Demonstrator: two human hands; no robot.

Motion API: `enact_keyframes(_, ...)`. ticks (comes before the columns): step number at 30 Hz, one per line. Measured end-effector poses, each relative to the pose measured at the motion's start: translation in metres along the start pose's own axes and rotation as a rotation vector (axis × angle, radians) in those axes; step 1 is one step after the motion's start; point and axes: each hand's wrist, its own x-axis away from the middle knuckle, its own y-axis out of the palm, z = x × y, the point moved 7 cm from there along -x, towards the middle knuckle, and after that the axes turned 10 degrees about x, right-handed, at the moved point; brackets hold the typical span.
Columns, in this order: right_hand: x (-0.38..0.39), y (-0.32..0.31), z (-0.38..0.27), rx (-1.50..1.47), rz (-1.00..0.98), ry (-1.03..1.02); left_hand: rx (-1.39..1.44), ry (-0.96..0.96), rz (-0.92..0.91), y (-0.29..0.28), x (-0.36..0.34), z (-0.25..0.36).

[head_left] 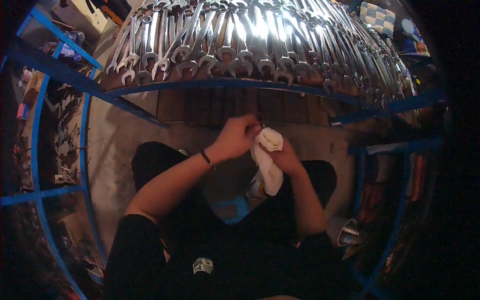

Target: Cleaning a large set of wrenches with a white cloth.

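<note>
A white cloth [269, 167] hangs bunched from my right hand [287, 157], whose fingers are wrapped round it. My left hand [236, 137] is closed just beside the cloth's upper end, its fingertips meeting the fabric. A thin dark piece shows at those fingertips, too small and dim to name. Both hands are in front of my knees, below the edge of a table [240, 85] covered with rows of shiny open-ended wrenches [225, 50]. Behind the cloth's lower end a can or bottle [257, 189] partly shows between my legs.
A blue-framed shelf [37, 125] with mixed goods stands on the left. Another blue frame [385, 149] is on the right, with a small bucket [347, 232] near it. Something blue, perhaps a stool [232, 209], lies low between my legs. A checked cushion [377, 19] sits far right.
</note>
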Motion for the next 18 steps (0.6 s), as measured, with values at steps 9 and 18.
enact_keyframes(9,-0.004,0.008,0.006,0.054,-0.077,-0.023,0.026,0.043,0.061,-0.007,0.013,-0.001)
enact_keyframes(18,-0.013,-0.039,0.004,-0.257,0.489,0.063,0.154,-0.067,0.242,-0.023,0.019,0.007)
